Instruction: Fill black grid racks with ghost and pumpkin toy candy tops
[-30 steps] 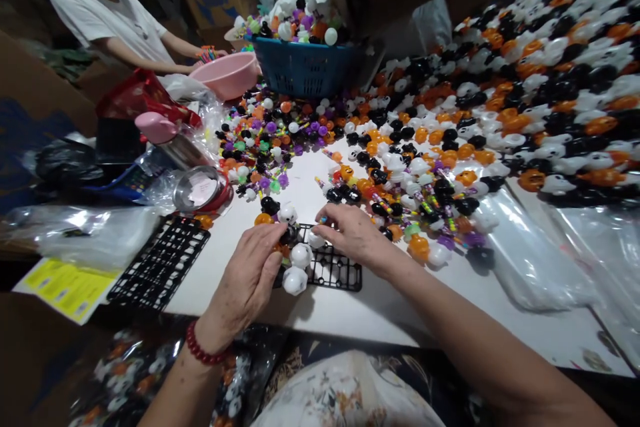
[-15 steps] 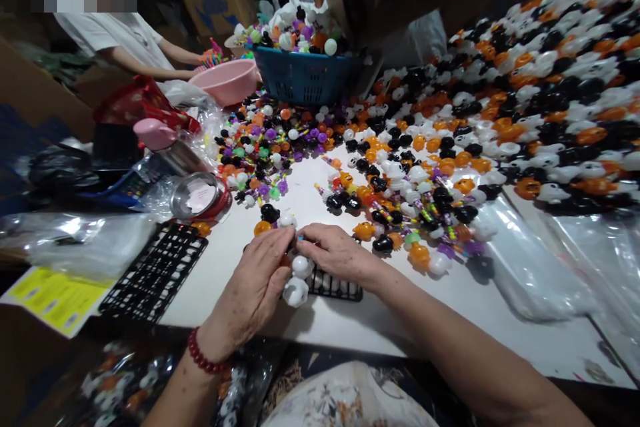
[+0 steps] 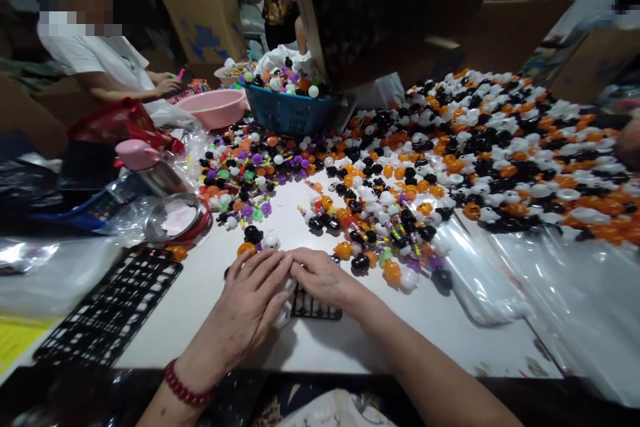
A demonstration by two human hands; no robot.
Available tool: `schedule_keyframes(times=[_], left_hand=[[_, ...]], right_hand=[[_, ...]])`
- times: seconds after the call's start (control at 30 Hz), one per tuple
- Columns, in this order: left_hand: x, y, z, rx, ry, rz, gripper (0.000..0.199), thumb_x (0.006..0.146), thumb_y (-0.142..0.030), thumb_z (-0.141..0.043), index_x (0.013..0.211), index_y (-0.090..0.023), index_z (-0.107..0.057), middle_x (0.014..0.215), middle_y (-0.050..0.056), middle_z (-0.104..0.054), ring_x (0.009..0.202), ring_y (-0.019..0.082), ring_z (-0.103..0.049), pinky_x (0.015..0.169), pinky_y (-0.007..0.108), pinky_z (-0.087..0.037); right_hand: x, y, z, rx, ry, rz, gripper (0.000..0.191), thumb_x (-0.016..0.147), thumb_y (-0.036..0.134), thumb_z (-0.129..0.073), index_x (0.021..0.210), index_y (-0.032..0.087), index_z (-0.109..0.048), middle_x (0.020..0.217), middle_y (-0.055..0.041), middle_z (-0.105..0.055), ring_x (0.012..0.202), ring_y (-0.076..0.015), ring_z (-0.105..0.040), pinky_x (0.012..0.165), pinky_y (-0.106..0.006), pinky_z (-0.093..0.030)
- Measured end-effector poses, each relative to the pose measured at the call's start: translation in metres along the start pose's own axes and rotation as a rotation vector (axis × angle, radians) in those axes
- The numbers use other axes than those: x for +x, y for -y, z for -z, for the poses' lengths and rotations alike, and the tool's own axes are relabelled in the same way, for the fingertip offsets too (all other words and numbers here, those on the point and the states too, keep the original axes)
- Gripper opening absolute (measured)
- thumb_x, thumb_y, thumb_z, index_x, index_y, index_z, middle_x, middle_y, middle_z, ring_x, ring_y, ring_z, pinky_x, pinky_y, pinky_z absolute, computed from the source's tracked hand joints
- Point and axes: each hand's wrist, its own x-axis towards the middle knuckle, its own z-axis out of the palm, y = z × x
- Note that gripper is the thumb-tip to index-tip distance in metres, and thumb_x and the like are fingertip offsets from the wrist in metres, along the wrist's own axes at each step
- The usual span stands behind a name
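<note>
My left hand (image 3: 255,300), with a red bead bracelet at the wrist, lies over white pieces (image 3: 285,310), its fingers stretched out side by side. My right hand (image 3: 320,280) touches it at the fingertips; its fingers are bent down over a black grid tray (image 3: 317,309), and what is under them is hidden. Just beyond my left hand sit a black piece (image 3: 253,234), a white piece (image 3: 271,241) and an orange piece (image 3: 246,249). A loose group of orange, black and white pieces with striped sticks (image 3: 393,230) lies to the right.
Another black grid (image 3: 110,307) lies at the left near a metal bowl (image 3: 173,217) and a pink-lidded flask (image 3: 137,155). Behind stand a blue basket (image 3: 290,112) and a pink basin (image 3: 215,109). Clear bags (image 3: 480,273) and a big heap (image 3: 500,140) are right. Two people are behind.
The view has tilted up and shifted right. My left hand now covers more of the white pieces, and its fingers lie flatter against my right hand. A person at the left has raised a hand.
</note>
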Motion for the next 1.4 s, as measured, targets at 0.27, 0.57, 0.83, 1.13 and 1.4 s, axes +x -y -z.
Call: schedule_keyframes(times=[0.27, 0.57, 0.83, 1.13, 1.4], left_hand=[[0.005, -0.004, -0.003, -0.032, -0.076, 0.024, 0.036, 0.098, -0.026, -0.046, 0.133, -0.016, -0.049, 0.138, 0.012, -0.057, 0.133, 0.026, -0.046, 0.115, 0.049, -0.032], [0.003, 0.0, -0.005, -0.093, -0.159, 0.019, 0.029, 0.098, -0.034, -0.047, 0.12, -0.015, -0.053, 0.132, 0.015, -0.06, 0.13, 0.028, -0.049, 0.113, 0.051, -0.039], [-0.001, 0.0, -0.005, -0.1, -0.116, 0.05, 0.035, 0.097, -0.034, -0.052, 0.126, -0.015, -0.051, 0.136, 0.014, -0.057, 0.134, 0.027, -0.046, 0.113, 0.049, -0.04], [0.001, -0.002, -0.004, -0.131, -0.137, 0.027, 0.034, 0.098, -0.03, -0.049, 0.128, -0.014, -0.049, 0.133, 0.015, -0.058, 0.133, 0.027, -0.047, 0.114, 0.049, -0.04], [0.003, -0.004, 0.002, -0.182, -0.073, 0.041, 0.036, 0.099, -0.027, -0.046, 0.132, -0.014, -0.046, 0.137, 0.016, -0.054, 0.135, 0.027, -0.043, 0.116, 0.05, -0.038]], right_hand=[[-0.011, -0.014, 0.032, -0.202, -0.158, -0.016, 0.019, 0.097, 0.027, -0.055, 0.102, 0.018, -0.072, 0.103, -0.0065, -0.072, 0.097, -0.0181, -0.064, 0.089, -0.031, -0.05], [-0.009, -0.063, 0.086, -0.97, -0.339, -0.446, 0.016, 0.091, 0.027, -0.061, 0.091, 0.014, -0.07, 0.104, -0.0165, -0.063, 0.089, -0.0252, -0.06, 0.076, -0.035, -0.047], [-0.032, -0.05, 0.067, 0.149, -0.34, -0.325, 0.043, 0.09, 0.057, -0.054, 0.076, 0.018, -0.066, 0.067, -0.0025, -0.061, 0.056, -0.013, -0.047, 0.052, -0.026, -0.033], [-0.032, -0.044, 0.028, 0.563, -0.174, -0.366, 0.041, 0.073, 0.052, -0.076, 0.092, 0.018, -0.065, 0.078, 0.0005, -0.064, 0.061, -0.0099, -0.047, 0.056, -0.023, -0.036], [-0.011, -0.062, -0.019, 0.585, -0.186, -0.351, 0.032, 0.072, 0.041, -0.074, 0.092, 0.018, -0.066, 0.086, -0.002, -0.067, 0.08, -0.0165, -0.06, 0.077, -0.031, -0.047]])
